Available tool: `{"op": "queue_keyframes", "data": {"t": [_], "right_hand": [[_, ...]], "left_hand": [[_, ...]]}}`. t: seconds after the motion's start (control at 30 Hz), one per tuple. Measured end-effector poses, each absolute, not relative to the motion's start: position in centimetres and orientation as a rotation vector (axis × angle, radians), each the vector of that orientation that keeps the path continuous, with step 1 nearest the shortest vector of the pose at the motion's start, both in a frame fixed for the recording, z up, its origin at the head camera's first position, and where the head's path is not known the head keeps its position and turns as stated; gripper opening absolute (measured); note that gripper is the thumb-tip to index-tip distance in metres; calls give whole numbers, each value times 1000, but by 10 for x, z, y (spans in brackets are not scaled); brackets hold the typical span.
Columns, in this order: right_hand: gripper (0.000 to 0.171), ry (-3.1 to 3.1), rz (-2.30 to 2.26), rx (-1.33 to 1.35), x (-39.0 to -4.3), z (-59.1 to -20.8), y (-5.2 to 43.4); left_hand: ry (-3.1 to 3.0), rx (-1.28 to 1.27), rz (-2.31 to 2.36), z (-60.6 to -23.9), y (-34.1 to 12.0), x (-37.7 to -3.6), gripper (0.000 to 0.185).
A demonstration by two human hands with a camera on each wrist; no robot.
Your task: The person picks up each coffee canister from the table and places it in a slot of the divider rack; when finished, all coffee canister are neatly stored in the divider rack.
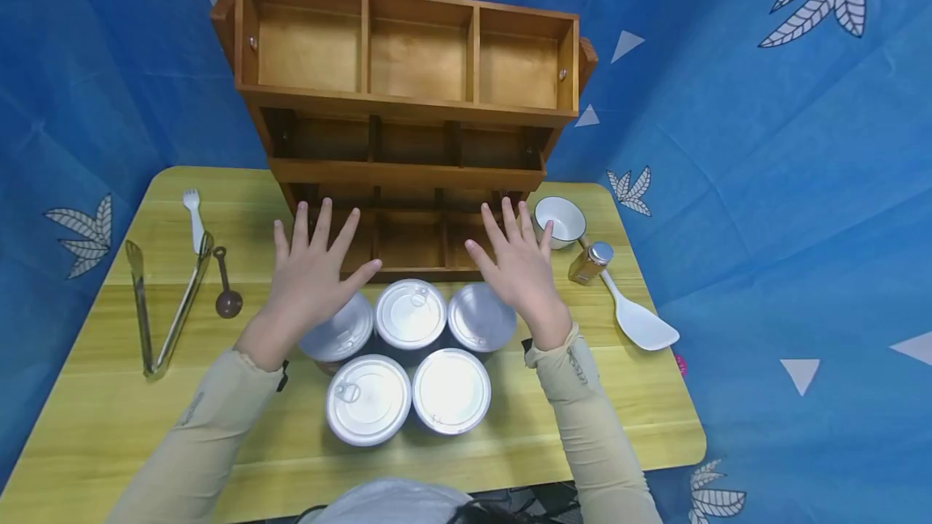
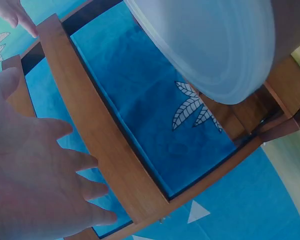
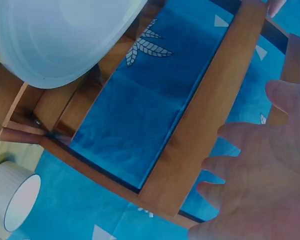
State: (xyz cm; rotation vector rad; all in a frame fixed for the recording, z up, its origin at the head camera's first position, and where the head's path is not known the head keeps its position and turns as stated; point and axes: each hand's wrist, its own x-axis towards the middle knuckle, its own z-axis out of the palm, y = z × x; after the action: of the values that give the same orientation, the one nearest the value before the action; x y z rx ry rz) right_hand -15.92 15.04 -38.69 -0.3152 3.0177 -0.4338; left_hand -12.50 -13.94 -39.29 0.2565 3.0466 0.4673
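Observation:
My left hand [image 1: 309,273] is held palm down with fingers spread, in front of the left part of a three-tiered wooden rack [image 1: 408,101]. My right hand [image 1: 518,269] mirrors it on the right side, fingers also spread. Neither one holds anything. Between the wrists stand several round cans with pale lids, among them a front left can [image 1: 367,400], a front right can [image 1: 451,391] and a back middle can [image 1: 411,314]. The left wrist view shows a can lid [image 2: 215,45] large and close; another lid [image 3: 60,40] fills the right wrist view's top left corner.
On the left lie metal tongs [image 1: 178,318], a white fork [image 1: 194,217] and a brown measuring spoon [image 1: 228,302]. To the right are a white cup [image 1: 559,221], a small jar with a silver cap [image 1: 586,267] and a white spatula [image 1: 644,323]. A patterned blue cloth [image 1: 772,209] surrounds the table.

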Motion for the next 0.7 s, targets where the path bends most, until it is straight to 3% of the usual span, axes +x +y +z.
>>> {"op": "queue_keyframes", "data": {"t": [0.27, 0.43, 0.7], "right_hand": [[57, 3226, -750, -377, -180, -388, 157], [45, 3402, -931, -408, -217, -383, 177], [46, 3454, -614, -387, -254, -391, 198]], "left_hand": [[3027, 232, 669, -408, -174, -113, 84], [2892, 142, 1098, -455, -217, -77, 71], [2562, 48, 1557, -524, -230, -31, 61]]}}
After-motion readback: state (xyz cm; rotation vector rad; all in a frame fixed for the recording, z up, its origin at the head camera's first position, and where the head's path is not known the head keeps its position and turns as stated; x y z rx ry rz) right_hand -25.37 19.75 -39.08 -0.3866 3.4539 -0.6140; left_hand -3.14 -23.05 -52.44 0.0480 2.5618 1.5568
